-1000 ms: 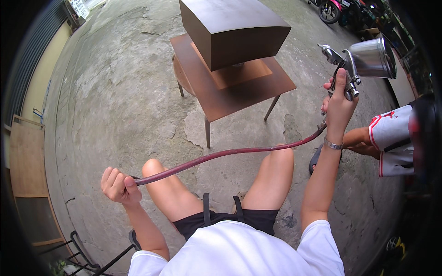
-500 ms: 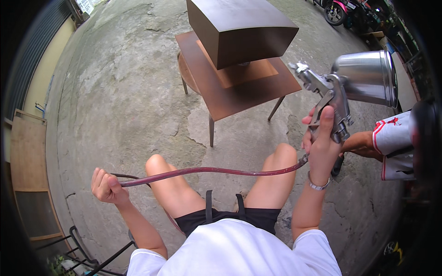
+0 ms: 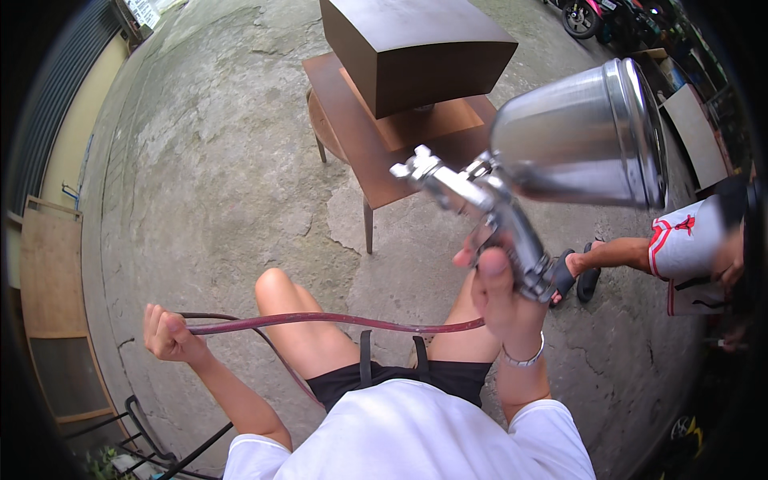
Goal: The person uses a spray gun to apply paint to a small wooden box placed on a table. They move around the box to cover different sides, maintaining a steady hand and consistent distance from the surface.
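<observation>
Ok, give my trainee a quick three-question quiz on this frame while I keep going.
1. True or false: the right hand holds the shiny metal spray gun with its cup.
2. What does the left hand grip? A) the dark red rubber hose B) a brush C) the table leg
3. Fill in: the dark brown wooden box rests on a small brown ____.

Key: 1 true; 2 A; 3 table.
</observation>
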{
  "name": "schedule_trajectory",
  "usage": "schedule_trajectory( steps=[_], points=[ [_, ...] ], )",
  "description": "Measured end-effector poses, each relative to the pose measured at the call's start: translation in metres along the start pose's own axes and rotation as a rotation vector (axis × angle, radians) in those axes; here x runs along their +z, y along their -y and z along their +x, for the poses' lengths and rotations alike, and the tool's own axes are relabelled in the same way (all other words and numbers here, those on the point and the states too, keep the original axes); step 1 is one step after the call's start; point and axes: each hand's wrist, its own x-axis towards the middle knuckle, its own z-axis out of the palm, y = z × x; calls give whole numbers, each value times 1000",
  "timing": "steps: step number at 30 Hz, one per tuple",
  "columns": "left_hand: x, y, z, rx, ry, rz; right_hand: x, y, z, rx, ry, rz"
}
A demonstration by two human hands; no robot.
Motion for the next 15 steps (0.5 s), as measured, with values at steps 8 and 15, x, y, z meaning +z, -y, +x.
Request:
schedule_trajectory(
  steps=[8, 15],
  points=[
    [26, -23, 5, 43, 93, -48, -44, -26, 70, 129, -493, -16],
    [43, -46, -1, 73, 141, -125, -87, -47, 108, 51, -679, -183]
  ],
)
